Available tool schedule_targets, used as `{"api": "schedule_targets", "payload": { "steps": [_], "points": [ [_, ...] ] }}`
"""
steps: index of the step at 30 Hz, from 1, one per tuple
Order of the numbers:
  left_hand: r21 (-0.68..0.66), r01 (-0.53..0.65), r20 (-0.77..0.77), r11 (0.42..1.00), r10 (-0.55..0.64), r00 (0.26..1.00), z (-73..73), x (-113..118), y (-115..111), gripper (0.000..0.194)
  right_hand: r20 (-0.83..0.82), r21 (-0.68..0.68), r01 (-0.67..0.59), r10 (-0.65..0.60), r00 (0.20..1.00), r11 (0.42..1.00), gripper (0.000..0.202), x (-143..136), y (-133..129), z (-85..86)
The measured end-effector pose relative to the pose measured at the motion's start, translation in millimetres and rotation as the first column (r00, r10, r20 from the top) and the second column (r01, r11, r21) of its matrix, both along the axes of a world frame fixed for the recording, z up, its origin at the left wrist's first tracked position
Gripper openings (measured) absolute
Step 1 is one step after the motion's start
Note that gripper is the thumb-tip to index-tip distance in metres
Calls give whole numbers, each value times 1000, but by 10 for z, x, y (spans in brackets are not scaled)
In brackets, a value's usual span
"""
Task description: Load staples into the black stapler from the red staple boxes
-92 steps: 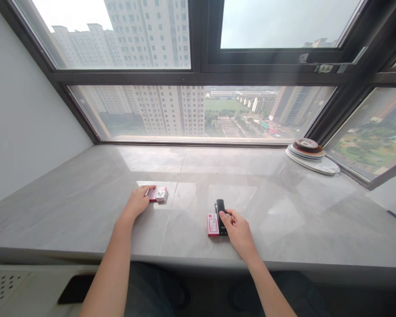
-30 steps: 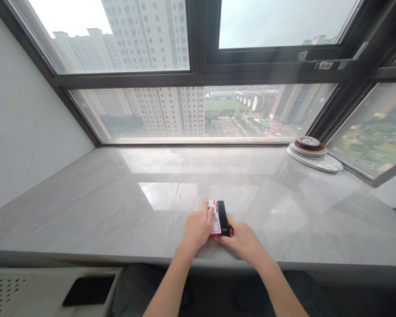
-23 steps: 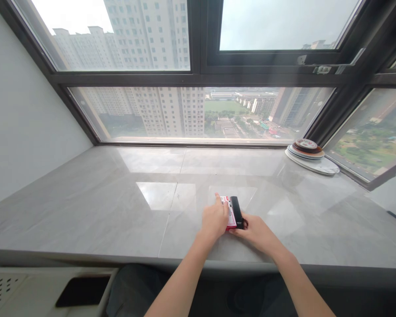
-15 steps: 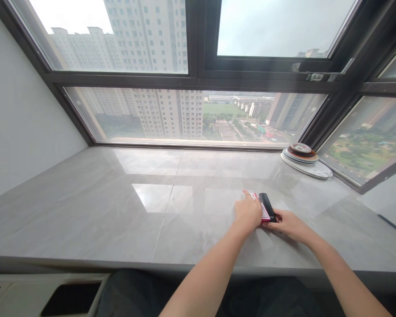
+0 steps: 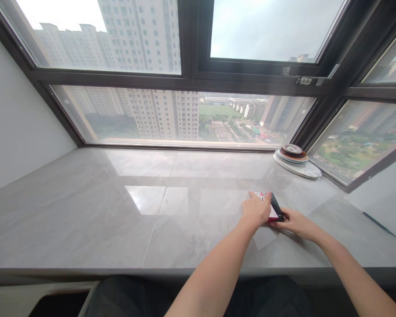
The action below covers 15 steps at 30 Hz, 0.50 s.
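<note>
At a grey marble-look window sill (image 5: 95, 229), well right of the tile joint (image 5: 155, 220), with both hands close together over one small cluster. Clasping with left hand (image 5: 256, 210), from above, a red-and-white staple box (image 5: 273, 214): index finger stretched toward the far end, thumb laid along the right side. Noted between finger and thumb, white with red and dark print; can't tell if part of the same box or of a second one. Touching along the box's right side, slanted with it, a black stapler (image 5: 276, 205). Holding the near end of this stapler with right hand (image 5: 294, 223), thumb low at the front, fingers curled at the right. Can't tell whether resting on the sill or slightly raised. Farther back, in the window corner, stacked round plates (image 5: 290, 157) on a white marbled board (image 5: 313, 173). Beyond dark window frames (image 5: 188, 83), pale apartment towers (image 5: 145, 39). Below the sill edge, dark trousers (image 5: 128, 295).
</note>
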<state>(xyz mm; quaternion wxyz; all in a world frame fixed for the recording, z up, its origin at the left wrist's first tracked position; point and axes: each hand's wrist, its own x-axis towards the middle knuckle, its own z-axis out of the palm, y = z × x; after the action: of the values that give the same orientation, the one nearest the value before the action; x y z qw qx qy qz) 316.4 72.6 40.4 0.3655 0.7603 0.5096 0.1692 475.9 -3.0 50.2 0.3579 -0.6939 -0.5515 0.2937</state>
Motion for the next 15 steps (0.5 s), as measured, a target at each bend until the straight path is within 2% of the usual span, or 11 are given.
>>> {"api": "schedule_targets", "payload": {
  "steps": [3,4,6,8,9,13,15],
  "points": [
    [-20,-30,21,999,30,999,15,-289,-79,102,25,-109,-83,86,996,991,92,184,-151,-53],
    [-10,-38,32,999,39,999,7,-453,-122,99,56,-92,-53,59,997,994,99,190,-226,-46],
    [35,-55,61,998,52,997,-24,-873,-218,86,107,-15,26,-24,994,1000,100,40,-379,-14],
    [78,-80,74,994,75,994,-58,-1377,-312,71,119,55,64,-70,990,996,85,-339,-490,17],
    [99,-102,67,990,95,993,-72,-1639,-354,64,114,84,44,-54,992,995,75,-594,-516,21],
    [200,-221,9,954,224,975,-112,-2556,-528,47,140,43,-257,249,958,965,58,-1652,-399,-84],
    [329,-234,-78,915,273,959,-145,-2842,-630,42,305,44,-357,328,894,933,63,-2020,-266,-199]
  ]
}}
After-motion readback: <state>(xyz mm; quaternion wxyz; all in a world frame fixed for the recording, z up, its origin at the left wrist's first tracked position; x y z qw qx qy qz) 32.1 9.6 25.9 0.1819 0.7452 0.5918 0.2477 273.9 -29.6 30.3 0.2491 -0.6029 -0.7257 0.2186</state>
